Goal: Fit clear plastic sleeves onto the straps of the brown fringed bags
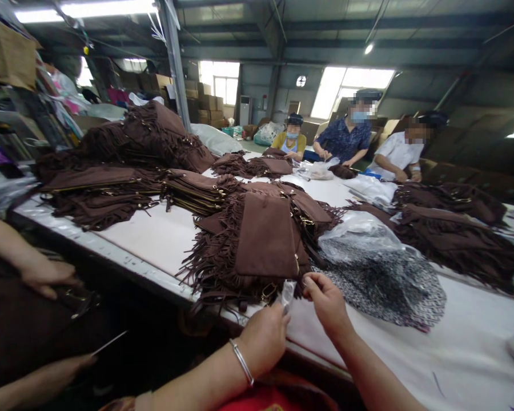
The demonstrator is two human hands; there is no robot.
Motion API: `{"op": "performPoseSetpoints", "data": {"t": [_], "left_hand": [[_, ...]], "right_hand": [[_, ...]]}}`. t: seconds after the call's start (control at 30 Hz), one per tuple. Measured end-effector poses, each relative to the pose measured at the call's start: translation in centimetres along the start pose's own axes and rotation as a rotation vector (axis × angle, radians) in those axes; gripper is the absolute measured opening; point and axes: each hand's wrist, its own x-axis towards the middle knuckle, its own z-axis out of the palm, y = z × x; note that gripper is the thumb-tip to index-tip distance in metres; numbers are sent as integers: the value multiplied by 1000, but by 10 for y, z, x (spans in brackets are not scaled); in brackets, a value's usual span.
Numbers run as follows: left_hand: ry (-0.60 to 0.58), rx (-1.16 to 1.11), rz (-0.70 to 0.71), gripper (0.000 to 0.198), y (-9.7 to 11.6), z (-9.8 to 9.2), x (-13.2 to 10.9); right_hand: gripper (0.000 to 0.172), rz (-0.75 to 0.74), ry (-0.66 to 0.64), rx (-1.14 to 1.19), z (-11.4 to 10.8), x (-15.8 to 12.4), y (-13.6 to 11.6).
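Observation:
My left hand [263, 337], with a silver bangle on the wrist, is closed in a pinch on a small clear plastic piece [288, 294] at the table's near edge. My right hand [325, 299] is closed too, its fingertips pinching at the lower edge of a brown suede fringed bag [268, 242] beside the same plastic. That bag lies on top of a heap of like bags directly in front of me.
More brown fringed bags are piled at the left [111, 182] and right [449, 222] of the white table [462, 342]. A patterned black-and-white plastic bag [385, 279] lies right of my hands. Another person's hands [43, 274] work at my left; three people sit at the far end.

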Motion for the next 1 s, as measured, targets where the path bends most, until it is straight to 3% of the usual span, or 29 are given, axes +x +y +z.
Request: {"op": "performPoseSetpoints", "data": {"t": [0.1, 0.23, 0.43, 0.53, 0.67, 0.8, 0.9, 1.0], "left_hand": [[-12, 415, -2, 23, -6, 0, -3], [-24, 569, -7, 31, -3, 2, -4], [17, 649, -3, 36, 2, 2, -3], [35, 676, 0, 35, 1, 2, -3], [38, 696, 15, 34, 2, 3, -3], [26, 640, 4, 34, 0, 0, -4], [-2, 432, 34, 23, -4, -5, -4], [-26, 54, 96, 17, -7, -10, -4]], "right_hand": [[24, -265, -74, -220, -2, -3, -10], [18, -534, -93, -438, 5, -7, -20], [11, -607, -135, -723, 12, -14, -31], [18, -608, -168, -771, 11, -16, -40], [16, -536, -213, -593, 9, -9, -49], [12, -293, -152, -391, 9, 2, -42], [13, -50, -105, -239, 9, 7, -30], [21, 109, -125, -2, 8, 10, -19]]}}
